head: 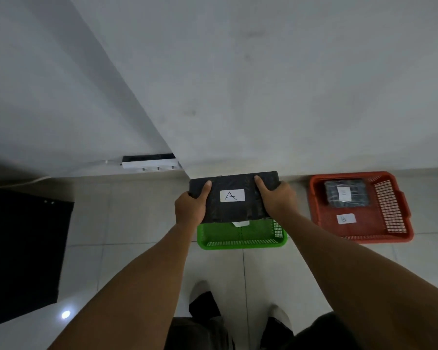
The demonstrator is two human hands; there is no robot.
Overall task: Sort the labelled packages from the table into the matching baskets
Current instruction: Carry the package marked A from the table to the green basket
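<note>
I hold a black package (234, 212) with a white label marked A, level and in the air, directly over the green basket (242, 239) on the floor. My left hand (191, 207) grips its left end and my right hand (277, 198) grips its right end, thumbs on top. A white label inside the green basket is mostly hidden by the package. To the right stands an orange basket (390, 231) with a white label marked B on its floor and a black package (345, 193) lying in its far half.
Both baskets stand on a tiled floor against a white wall. A white power strip (149, 164) lies by the wall at the left. A black table (23, 251) fills the left edge. My feet (202, 296) are on the tiles below the green basket.
</note>
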